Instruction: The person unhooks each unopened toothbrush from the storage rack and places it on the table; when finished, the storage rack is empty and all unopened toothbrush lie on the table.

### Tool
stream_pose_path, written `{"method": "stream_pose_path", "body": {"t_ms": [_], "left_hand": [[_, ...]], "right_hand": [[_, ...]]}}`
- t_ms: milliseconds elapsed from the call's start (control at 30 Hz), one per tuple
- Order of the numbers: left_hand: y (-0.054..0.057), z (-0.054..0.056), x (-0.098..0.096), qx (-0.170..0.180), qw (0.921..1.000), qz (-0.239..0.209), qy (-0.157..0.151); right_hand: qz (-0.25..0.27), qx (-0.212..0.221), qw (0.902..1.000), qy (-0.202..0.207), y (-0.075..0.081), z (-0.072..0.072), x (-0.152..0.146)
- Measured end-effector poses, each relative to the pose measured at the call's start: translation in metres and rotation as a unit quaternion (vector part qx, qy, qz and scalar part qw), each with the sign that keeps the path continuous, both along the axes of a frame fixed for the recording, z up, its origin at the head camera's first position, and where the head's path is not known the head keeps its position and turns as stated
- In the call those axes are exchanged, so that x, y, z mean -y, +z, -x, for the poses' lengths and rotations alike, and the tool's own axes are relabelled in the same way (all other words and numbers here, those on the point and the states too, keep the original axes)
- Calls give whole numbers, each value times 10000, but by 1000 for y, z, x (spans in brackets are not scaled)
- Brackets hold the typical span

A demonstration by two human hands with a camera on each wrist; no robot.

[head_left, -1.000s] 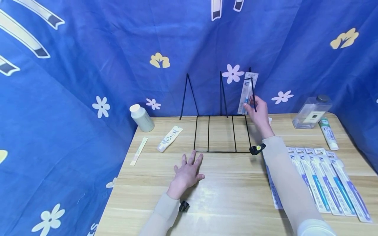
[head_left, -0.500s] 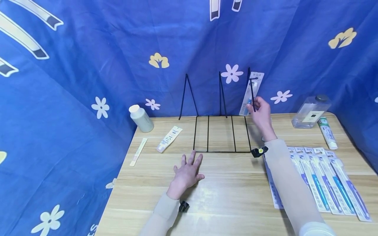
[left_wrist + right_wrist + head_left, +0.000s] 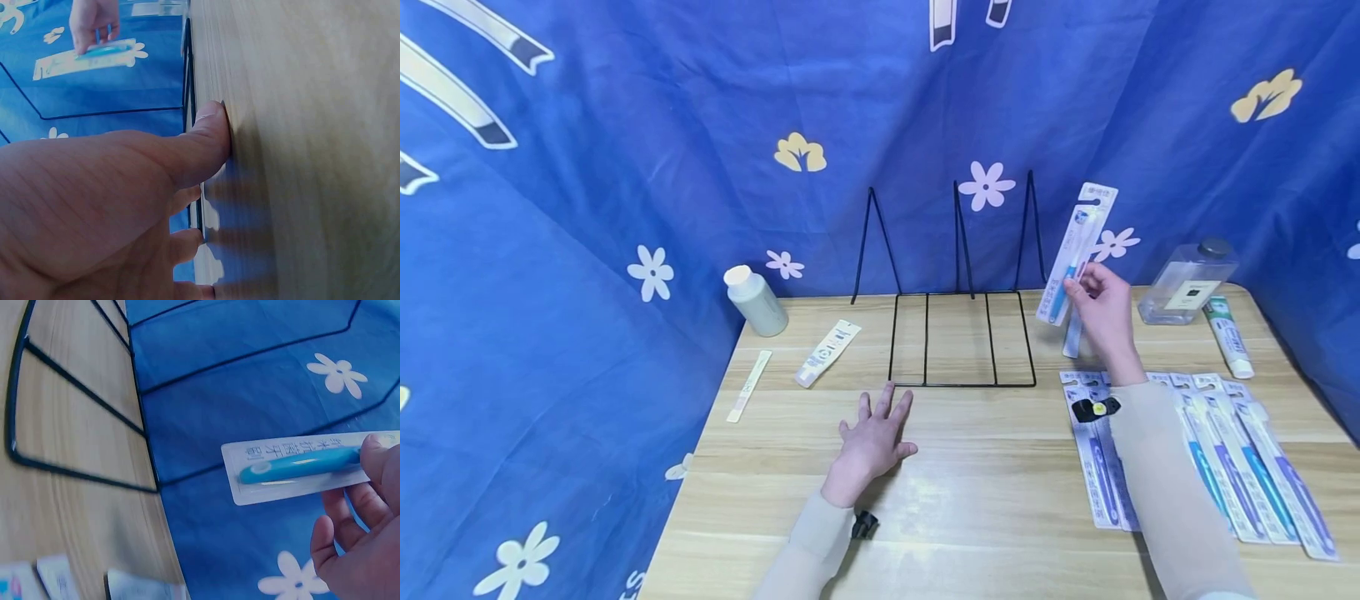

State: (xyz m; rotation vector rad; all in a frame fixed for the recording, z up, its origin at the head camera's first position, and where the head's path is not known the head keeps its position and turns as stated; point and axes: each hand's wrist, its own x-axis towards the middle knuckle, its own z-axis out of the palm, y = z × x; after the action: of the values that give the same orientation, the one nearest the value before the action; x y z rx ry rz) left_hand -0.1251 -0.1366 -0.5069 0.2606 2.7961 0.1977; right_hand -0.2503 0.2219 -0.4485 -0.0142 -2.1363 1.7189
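Observation:
My right hand [image 3: 1108, 312] pinches a packaged toothbrush [image 3: 1077, 250] with a blue handle, held up and tilted just right of the black wire rack [image 3: 958, 385]. In the right wrist view, thumb and fingers grip the toothbrush pack [image 3: 294, 469] beside the rack's wires [image 3: 81, 472]. Spread out on the wooden table, my left hand [image 3: 874, 442] has its fingertips at the rack's front left corner. The left wrist view shows that hand [image 3: 119, 187] with its thumb straight along the tabletop and nothing in its grasp.
Several packaged toothbrushes [image 3: 1285, 475] lie at the right, partly under the right forearm. Another narrow pack [image 3: 1072, 337] lies behind them. A clear bottle [image 3: 1187, 283] and a toothpaste tube [image 3: 1228, 337] stand back right; a grey-green bottle [image 3: 756, 300] and flat packets [image 3: 827, 354] are left.
My right hand has moved right and toward me, bringing the toothbrush from behind the rack's right prong to beside the rack. The left hand has stayed in place.

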Motion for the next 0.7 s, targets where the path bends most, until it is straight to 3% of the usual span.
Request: {"method": "stream_pose_path", "body": {"t_ms": [200,467,700], "left_hand": [[-2,1,-1,-6,10000,34,-19],[-3,1,0,6,10000,31,-5],[-2,2,-1,13,10000,13,13]], "right_hand": [[-290,-253,9991,150,12,-28,-12],[-738,-111,9971,-162,-12,-43,-42],[-1351,163,9887,-627,-15,-73,-68]]}}
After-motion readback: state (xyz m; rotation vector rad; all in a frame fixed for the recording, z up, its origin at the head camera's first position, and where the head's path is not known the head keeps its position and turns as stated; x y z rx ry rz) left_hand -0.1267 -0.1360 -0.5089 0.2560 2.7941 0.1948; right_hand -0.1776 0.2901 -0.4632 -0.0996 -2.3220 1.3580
